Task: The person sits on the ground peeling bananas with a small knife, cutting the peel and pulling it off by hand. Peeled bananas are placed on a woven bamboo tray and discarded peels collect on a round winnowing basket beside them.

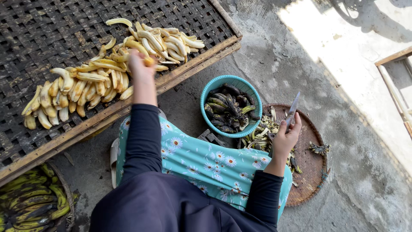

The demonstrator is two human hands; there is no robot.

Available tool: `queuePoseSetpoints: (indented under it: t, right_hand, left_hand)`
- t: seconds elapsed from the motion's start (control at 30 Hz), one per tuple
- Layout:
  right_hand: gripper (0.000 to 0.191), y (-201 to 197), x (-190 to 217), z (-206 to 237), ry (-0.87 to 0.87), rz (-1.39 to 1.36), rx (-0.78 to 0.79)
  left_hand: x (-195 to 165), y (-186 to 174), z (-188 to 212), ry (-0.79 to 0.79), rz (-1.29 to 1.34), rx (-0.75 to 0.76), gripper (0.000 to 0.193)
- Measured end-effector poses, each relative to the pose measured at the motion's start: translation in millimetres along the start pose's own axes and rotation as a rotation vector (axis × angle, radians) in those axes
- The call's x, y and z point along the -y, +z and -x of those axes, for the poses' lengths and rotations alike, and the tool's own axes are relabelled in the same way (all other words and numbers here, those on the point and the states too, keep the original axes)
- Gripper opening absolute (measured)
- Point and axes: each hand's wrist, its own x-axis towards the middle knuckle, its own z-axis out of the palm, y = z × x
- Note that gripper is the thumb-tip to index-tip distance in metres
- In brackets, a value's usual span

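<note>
Left hand [139, 66] is gripping a peeled banana [148, 61] over the pile [86, 86] on the woven tray [43, 34]; right hand [286, 136] is clasping a knife [292, 107], blade up; a careless swing risks cutting.

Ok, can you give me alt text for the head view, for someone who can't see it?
Seen from above, a person's left hand sets a peeled banana on a pile of peeled bananas on a dark woven tray, while the right hand holds a knife. A blue basket of dark unpeeled bananas and a round woven tray of peels sit on the concrete floor.
</note>
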Motion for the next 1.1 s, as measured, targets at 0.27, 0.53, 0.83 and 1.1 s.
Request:
queuePoseSetpoints:
  t: [0.27,0.53,0.83,1.1]
  right_hand:
    - [0.048,0,-22,5,0.014,-0.023,-0.016]
    - [0.048,-5,-3,7,0.081,-0.008,-0.019]
    - [0.047,-6,-4,12,0.075,-0.098,-0.001]
    - [0.046,7,-11,13,0.119,-0.122,0.026]
  left_hand:
    - [-56,-15,-31,0.654,-0.805,0.006,0.069]
    - [145,-29,76,0.775,-1.890,0.990,0.035]
    - [310,-80,118,1.621,-2.083,1.768,0.041]
    - [292,-74,127,0.884,-2.450,1.788,0.045]
